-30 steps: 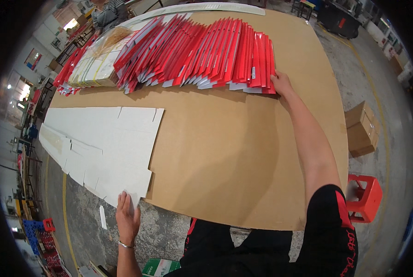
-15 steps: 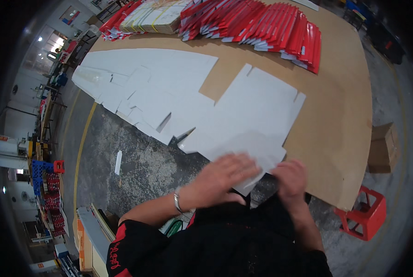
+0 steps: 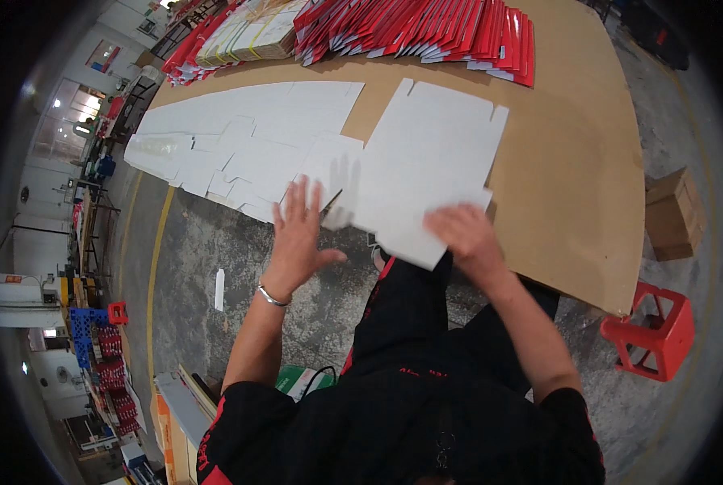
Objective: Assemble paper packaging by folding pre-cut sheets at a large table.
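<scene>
A white die-cut cardboard sheet point(image 3: 430, 158) lies face up at the near end of a row of overlapping white cardboard blanks point(image 3: 240, 137). Its near corner juts past the table edge over my leg. My left hand point(image 3: 295, 242) is raised beside the blanks' near edge, fingers spread, holding nothing; its shadow falls on the white card. My right hand point(image 3: 466, 238) rests on the sheet's right near edge. Its fingers lie over the card, slightly blurred, and the thumb is hard to make out.
Red and white folded cartons point(image 3: 426, 32) stand in a fanned row along the table's far side, beside a strapped bundle point(image 3: 248, 36). The brown tabletop point(image 3: 571, 178) curves right. A red stool point(image 3: 656, 331) and a cardboard box point(image 3: 675, 214) stand on the floor to the right.
My hands, close together near my body before, have moved apart. The left has gone up and left and spread its fingers; the right has moved forward and left onto the card.
</scene>
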`<act>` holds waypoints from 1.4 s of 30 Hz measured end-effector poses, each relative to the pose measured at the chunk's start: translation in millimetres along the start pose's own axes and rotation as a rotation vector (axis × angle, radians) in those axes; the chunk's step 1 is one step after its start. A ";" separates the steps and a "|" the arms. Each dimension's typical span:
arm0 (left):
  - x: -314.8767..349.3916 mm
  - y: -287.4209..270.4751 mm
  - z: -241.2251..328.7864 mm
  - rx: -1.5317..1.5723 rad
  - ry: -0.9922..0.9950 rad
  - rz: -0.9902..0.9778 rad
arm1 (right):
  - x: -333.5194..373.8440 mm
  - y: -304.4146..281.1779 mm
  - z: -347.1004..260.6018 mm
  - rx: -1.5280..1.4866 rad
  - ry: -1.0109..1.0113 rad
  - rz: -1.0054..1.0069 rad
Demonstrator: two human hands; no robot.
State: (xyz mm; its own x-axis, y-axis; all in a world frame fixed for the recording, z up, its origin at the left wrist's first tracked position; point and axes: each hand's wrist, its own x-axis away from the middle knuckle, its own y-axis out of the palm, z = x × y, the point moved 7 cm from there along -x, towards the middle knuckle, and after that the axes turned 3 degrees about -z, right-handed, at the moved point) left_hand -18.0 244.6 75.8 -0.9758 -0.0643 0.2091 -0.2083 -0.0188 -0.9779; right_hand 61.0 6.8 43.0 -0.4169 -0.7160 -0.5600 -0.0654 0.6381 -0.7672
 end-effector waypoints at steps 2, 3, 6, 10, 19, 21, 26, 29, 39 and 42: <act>11.3 -23.2 -26.8 0.042 -0.170 0.358 | -35.6 -46.9 5.5 0.048 0.025 0.183; 15.7 -30.1 -33.8 0.067 -0.191 0.473 | -42.7 -74.2 1.3 0.044 0.027 0.236; 23.3 -36.7 -29.5 0.010 -0.158 0.669 | -22.8 -128.7 -14.6 0.156 0.043 0.304; 2.2 -3.2 30.2 -0.025 0.066 0.364 | 72.2 -130.6 16.9 0.096 0.358 0.120; -49.6 32.0 123.9 0.412 0.635 0.217 | 202.9 -171.9 30.8 -0.097 0.748 0.113; -55.9 23.5 142.9 0.492 0.689 0.196 | 226.3 -183.1 31.1 0.203 0.817 0.103; -81.5 47.2 157.3 0.738 0.435 0.164 | 253.4 -174.4 19.1 0.273 0.820 0.138; -71.6 32.4 182.9 0.465 0.470 0.443 | 262.6 -183.2 26.1 0.302 0.916 0.250; -79.1 41.6 268.7 0.820 0.603 0.247 | 257.9 -184.2 62.9 0.113 1.480 0.395; -81.8 42.6 278.2 0.679 0.543 0.374 | 283.4 -182.4 53.6 -0.029 1.300 0.846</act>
State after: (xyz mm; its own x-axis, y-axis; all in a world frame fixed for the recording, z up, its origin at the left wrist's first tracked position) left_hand 71.5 -28.6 18.4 -0.9045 0.2867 -0.3157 0.0410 -0.6784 -0.7336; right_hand 3.4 -327.7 7.5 -0.8114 0.5642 -0.1529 0.5771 0.7314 -0.3634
